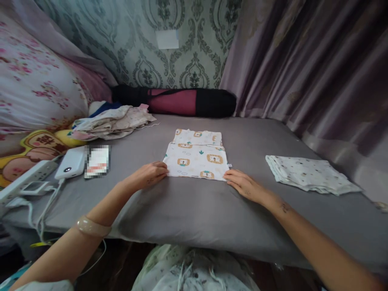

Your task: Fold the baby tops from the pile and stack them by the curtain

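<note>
A white cloth [197, 157] with tan and green prints lies folded on the grey bed sheet, its far part forming a narrower band. A small tag sticks out at its right side. My left hand [154, 173] is closed on the near left corner, fingers bent over the edge. At the near right corner, my right hand [241, 182] pinches the same cloth beside the tag. The thumbs are partly hidden.
Another folded white cloth [312, 174] lies to the right. At the left are a clothes pile [118, 121], a white power bank [71, 163], a power strip [28, 178] with cables and a yellow cushion [39, 149]. A black and maroon bag [176, 102] lies along the wall.
</note>
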Available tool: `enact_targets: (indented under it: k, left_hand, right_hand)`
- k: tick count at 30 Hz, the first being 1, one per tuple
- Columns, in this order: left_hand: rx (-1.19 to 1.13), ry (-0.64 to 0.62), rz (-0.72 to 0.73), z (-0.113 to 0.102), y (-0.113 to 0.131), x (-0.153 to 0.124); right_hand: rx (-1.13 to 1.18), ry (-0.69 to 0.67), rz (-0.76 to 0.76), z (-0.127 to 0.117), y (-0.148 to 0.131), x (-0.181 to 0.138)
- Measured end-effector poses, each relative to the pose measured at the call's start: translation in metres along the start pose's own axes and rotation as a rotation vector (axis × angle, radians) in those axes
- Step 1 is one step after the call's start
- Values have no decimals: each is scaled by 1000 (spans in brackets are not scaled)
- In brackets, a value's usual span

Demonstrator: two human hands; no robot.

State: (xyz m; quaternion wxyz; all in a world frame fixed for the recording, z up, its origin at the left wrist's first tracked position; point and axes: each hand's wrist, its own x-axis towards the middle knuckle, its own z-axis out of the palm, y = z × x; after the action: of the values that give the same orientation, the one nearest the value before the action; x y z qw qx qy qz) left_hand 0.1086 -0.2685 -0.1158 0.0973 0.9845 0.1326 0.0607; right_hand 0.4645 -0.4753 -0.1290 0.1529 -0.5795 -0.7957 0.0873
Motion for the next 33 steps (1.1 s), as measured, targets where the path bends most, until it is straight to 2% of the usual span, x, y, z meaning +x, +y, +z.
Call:
enact_targets:
  k: [5, 12, 16, 20, 25, 29, 33]
  left_hand:
    - [68, 38, -49, 6, 0, 3]
    - [126, 34, -227, 14, -1, 15]
    - [79, 65, -175, 18, -4, 16]
    - [-80, 94, -121, 20, -11, 13]
    - [-292, 142, -236, 10, -19, 19]
    - [-376, 202, -445, -1, -30, 36]
    - [-377, 318, -550, -3, -49, 64]
  right_hand:
    - [-93, 24, -40, 2, -3, 0]
    - [-186, 111, -5, 9, -7, 7]
    - [-128, 165, -4, 14, 0, 7]
    - [-14, 190, 9, 15, 6, 6]
    - [108, 178, 139, 1, 5, 16]
    - [32, 232, 330, -12, 9, 33]
    - [-48, 267, 521, -20, 23, 57]
